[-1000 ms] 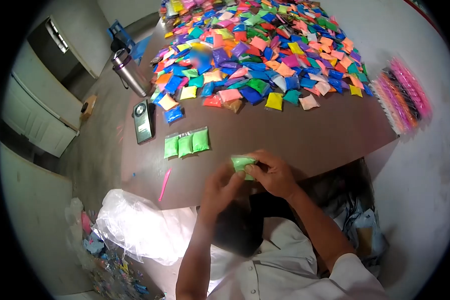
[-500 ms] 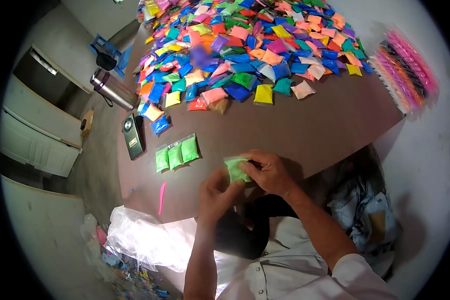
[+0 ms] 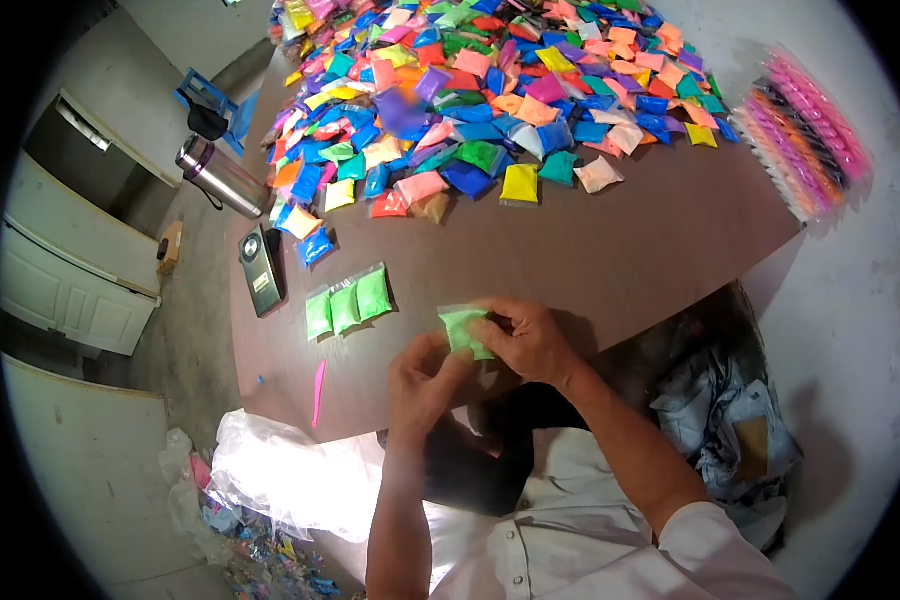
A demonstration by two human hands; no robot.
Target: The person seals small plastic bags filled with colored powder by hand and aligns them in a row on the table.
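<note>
Two bare hands hold a green bag (image 3: 467,334) between them, just above the near part of a brown table (image 3: 570,245). The left hand (image 3: 422,385) grasps the bag's lower edge, its thumb pressed to the face and its fingers curled. The right hand (image 3: 532,345) pinches the upper right part, thumb on the face; its fingertips behind the bag are hidden. The forearms reach in from the lower side of the view, and the right one emerges from a short white sleeve (image 3: 715,545).

To the left of the green bag, well apart from it, three green packets (image 3: 346,304) lie side by side in a slanting row. Nearer the table's edge lies a pink tool (image 3: 318,393), roughly upright in the view. Beyond the packets lie a dark phone-like device (image 3: 260,272) and, past it, a steel flask (image 3: 222,180). A broad heap of packets (image 3: 480,115) in many colours covers the far part of the table. At the right edge lies a plastic-wrapped bundle (image 3: 805,145) in pink, orange and black.
</note>
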